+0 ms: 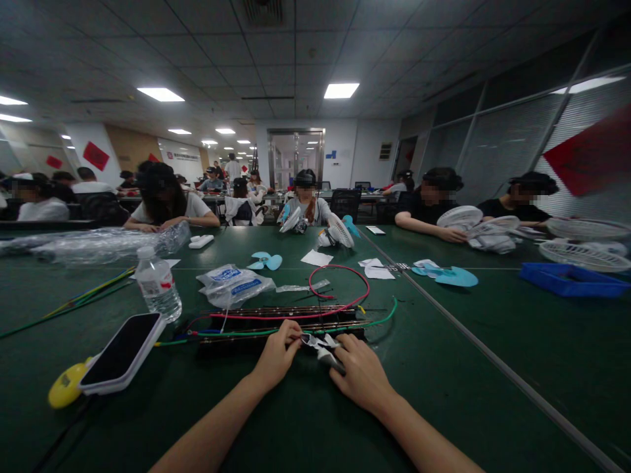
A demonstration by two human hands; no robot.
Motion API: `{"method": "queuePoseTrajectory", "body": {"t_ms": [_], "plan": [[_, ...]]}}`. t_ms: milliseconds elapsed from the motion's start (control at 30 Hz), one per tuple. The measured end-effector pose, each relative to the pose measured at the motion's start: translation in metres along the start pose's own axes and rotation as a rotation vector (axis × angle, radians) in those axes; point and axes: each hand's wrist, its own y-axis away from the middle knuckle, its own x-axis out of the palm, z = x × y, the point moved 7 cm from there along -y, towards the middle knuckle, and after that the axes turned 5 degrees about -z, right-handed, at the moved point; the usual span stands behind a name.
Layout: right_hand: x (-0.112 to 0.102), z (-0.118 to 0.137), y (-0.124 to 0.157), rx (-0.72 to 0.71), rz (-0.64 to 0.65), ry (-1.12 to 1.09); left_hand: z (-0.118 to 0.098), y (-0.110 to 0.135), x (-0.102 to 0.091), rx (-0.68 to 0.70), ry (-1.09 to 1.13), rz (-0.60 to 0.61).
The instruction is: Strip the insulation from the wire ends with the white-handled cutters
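Observation:
My right hand [362,371] is wrapped round the handles of a pair of pliers [328,355] with pale grey-white grips. The jaws point left, toward my left hand [280,351]. Its thumb and fingers are pinched together right by the jaw tips; whatever they hold is too small to make out. Just beyond both hands lie long dark bars [280,327] with copper-coloured lines along them. A green wire [383,322] and a red wire [365,282] run along these bars, and the red one loops up at the far side.
Left of the bars are a phone [123,351], a yellow round object [66,386] and a water bottle [158,286]. Plastic bags [236,286], a blue fan blade [266,261] and a blue tray [572,279] lie farther off. Several people sit across the table, some handling fan parts.

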Motion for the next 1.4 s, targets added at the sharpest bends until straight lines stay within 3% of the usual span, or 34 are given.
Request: {"method": "queuePoseTrajectory", "body": {"t_ms": [533,1400], "plan": [[0.0044,0.0007,-0.0005,0.052,0.079,0.026,0.0001,0.0,0.0005,-0.004,0.023,0.01],[0.0036,0.0036,-0.0007,0.017,-0.032,-0.034,-0.001,0.0001,0.0009,-0.023,0.101,0.009]]}}
